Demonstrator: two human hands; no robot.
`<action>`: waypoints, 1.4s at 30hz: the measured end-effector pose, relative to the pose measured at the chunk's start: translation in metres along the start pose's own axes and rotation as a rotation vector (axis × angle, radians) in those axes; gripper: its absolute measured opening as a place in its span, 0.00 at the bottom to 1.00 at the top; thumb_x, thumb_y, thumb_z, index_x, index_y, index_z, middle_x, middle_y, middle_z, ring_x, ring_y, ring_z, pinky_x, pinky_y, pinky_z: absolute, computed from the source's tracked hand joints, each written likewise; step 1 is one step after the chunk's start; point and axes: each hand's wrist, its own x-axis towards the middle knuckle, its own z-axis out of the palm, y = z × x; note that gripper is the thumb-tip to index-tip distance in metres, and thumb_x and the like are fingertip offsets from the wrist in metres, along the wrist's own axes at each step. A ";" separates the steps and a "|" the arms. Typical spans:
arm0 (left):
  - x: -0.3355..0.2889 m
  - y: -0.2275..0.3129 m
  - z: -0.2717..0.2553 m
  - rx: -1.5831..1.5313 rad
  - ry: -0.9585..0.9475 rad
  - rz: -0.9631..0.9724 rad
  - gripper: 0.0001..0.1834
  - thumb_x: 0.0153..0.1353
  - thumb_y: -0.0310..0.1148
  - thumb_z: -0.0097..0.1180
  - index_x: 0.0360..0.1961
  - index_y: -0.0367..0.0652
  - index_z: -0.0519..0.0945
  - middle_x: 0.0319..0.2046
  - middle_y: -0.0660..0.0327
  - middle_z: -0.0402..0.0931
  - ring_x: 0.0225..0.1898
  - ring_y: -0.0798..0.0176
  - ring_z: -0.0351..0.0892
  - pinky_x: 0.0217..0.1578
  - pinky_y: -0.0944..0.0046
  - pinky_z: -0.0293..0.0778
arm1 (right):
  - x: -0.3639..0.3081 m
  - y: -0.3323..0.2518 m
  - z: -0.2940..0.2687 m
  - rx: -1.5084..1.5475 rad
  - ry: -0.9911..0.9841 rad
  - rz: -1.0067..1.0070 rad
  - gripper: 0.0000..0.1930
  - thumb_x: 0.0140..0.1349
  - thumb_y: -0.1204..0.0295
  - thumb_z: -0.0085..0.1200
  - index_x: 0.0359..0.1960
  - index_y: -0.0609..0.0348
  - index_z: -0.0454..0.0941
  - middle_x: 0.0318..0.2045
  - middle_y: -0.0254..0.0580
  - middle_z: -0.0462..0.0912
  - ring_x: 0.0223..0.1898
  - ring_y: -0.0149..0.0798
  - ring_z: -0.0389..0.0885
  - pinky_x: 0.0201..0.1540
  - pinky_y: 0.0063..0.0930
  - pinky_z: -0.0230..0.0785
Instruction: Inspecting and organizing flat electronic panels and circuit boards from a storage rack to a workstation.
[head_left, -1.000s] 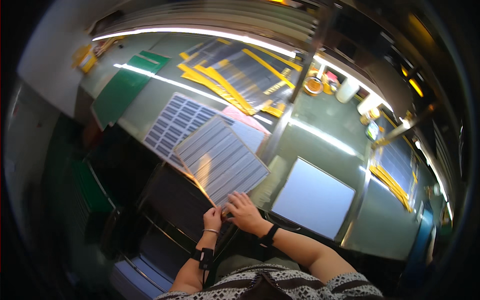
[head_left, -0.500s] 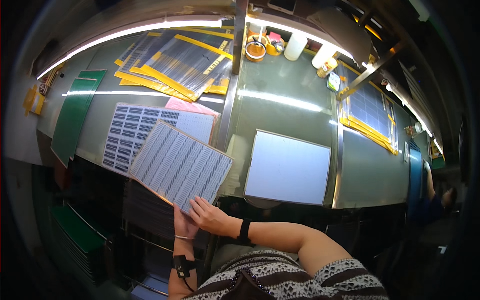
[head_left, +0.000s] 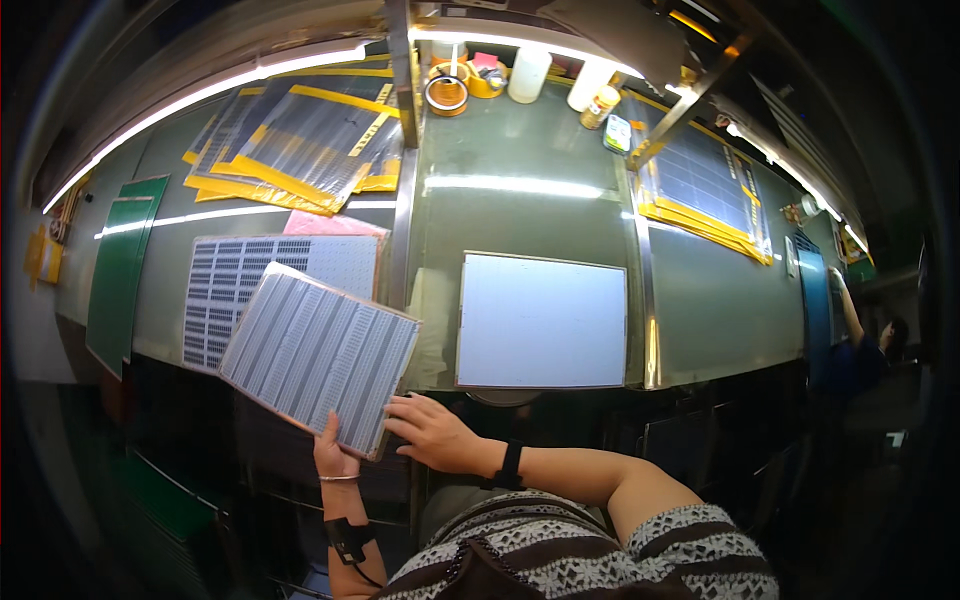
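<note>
My left hand (head_left: 336, 452) grips the lower edge of a circuit board panel (head_left: 318, 355), a thin whitish sheet with rows of dark marks and a copper-coloured rim. Its thumb lies on top and the other fingers are hidden beneath. The panel is tilted and partly covers another printed panel (head_left: 215, 300) on the bench. At the held panel's right edge, near its lower corner, my right hand (head_left: 435, 432) has its fingers stretched and apart. Whether the fingertips touch the edge I cannot tell. Right of them a plain white panel (head_left: 542, 320) lies flat on the bench.
Yellow-edged films (head_left: 310, 140) lie at the back left, more films (head_left: 700, 190) at the right. Green boards (head_left: 122, 270) lie far left. Tape rolls (head_left: 446, 92) and a white bottle (head_left: 528, 75) stand at the back. A metal post (head_left: 402, 90) rises behind. Another person (head_left: 865, 345) is far right.
The view has swung right. The held panel has come nearer to me. My right hand has gone from the panel's lower corner to its right edge, and my left thumb now shows on top.
</note>
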 end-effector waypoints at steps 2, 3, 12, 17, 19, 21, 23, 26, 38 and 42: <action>-0.003 0.001 -0.001 0.022 -0.008 0.013 0.22 0.62 0.31 0.43 0.55 0.32 0.59 0.50 0.49 0.67 0.50 0.51 0.69 0.52 0.52 0.65 | -0.015 0.005 -0.013 0.120 0.065 0.258 0.21 0.47 0.70 0.58 0.43 0.61 0.68 0.47 0.46 0.68 0.52 0.47 0.66 0.54 0.39 0.59; -0.005 0.002 -0.001 -0.002 -0.013 0.009 0.22 0.62 0.31 0.43 0.55 0.32 0.59 0.50 0.49 0.67 0.50 0.51 0.68 0.53 0.51 0.65 | -0.020 0.008 -0.015 0.115 0.070 0.265 0.21 0.47 0.70 0.58 0.43 0.61 0.68 0.47 0.46 0.68 0.52 0.47 0.66 0.54 0.39 0.59; -0.027 0.007 0.027 0.028 -0.058 0.012 0.23 0.60 0.29 0.47 0.56 0.34 0.60 0.52 0.50 0.66 0.53 0.51 0.66 0.54 0.51 0.63 | -0.027 0.021 -0.012 1.354 0.167 0.799 0.23 0.63 0.66 0.45 0.56 0.64 0.58 0.45 0.42 0.72 0.46 0.33 0.72 0.47 0.27 0.67; -0.039 -0.001 0.044 0.054 -0.067 0.012 0.21 0.59 0.28 0.49 0.53 0.37 0.64 0.49 0.54 0.69 0.51 0.55 0.67 0.53 0.53 0.64 | -0.032 0.027 -0.031 1.544 0.351 0.787 0.17 0.65 0.69 0.40 0.54 0.63 0.59 0.45 0.45 0.72 0.45 0.37 0.74 0.48 0.28 0.68; -0.043 -0.003 0.049 0.065 -0.133 -0.059 0.18 0.59 0.27 0.49 0.51 0.38 0.66 0.47 0.55 0.71 0.50 0.56 0.68 0.52 0.54 0.65 | -0.037 0.027 -0.042 1.573 0.381 0.749 0.17 0.66 0.69 0.38 0.54 0.62 0.59 0.45 0.44 0.73 0.47 0.38 0.74 0.50 0.32 0.68; -0.048 -0.003 0.056 0.069 -0.145 -0.058 0.18 0.59 0.27 0.49 0.51 0.38 0.67 0.47 0.55 0.71 0.49 0.57 0.69 0.51 0.55 0.66 | -0.042 0.027 -0.053 1.564 0.373 0.767 0.17 0.66 0.68 0.38 0.53 0.62 0.59 0.46 0.44 0.73 0.47 0.38 0.73 0.50 0.33 0.68; -0.054 -0.002 0.064 0.083 -0.186 -0.073 0.17 0.58 0.27 0.49 0.49 0.38 0.69 0.47 0.56 0.71 0.48 0.59 0.70 0.50 0.57 0.67 | -0.047 0.027 -0.058 1.599 0.427 0.805 0.15 0.65 0.69 0.39 0.51 0.62 0.62 0.45 0.44 0.73 0.46 0.39 0.74 0.51 0.33 0.67; -0.054 -0.006 0.062 0.090 -0.206 -0.072 0.17 0.58 0.27 0.50 0.49 0.38 0.69 0.47 0.56 0.72 0.48 0.59 0.70 0.50 0.58 0.67 | -0.052 0.030 -0.060 1.621 0.415 0.773 0.14 0.65 0.69 0.39 0.49 0.63 0.64 0.45 0.43 0.74 0.46 0.39 0.74 0.51 0.34 0.66; -0.037 0.041 0.066 0.595 0.024 0.878 0.25 0.60 0.28 0.45 0.58 0.35 0.58 0.57 0.48 0.58 0.57 0.58 0.59 0.55 0.60 0.57 | -0.008 0.014 -0.148 1.335 0.407 0.598 0.15 0.59 0.75 0.42 0.45 0.73 0.67 0.37 0.49 0.77 0.36 0.38 0.79 0.39 0.31 0.76; -0.076 0.077 0.098 1.651 -0.198 1.176 0.33 0.51 0.27 0.53 0.60 0.44 0.58 0.62 0.50 0.51 0.64 0.48 0.48 0.61 0.50 0.45 | 0.007 0.008 -0.193 1.204 0.298 0.619 0.14 0.56 0.74 0.43 0.39 0.74 0.70 0.33 0.49 0.78 0.30 0.39 0.80 0.33 0.28 0.77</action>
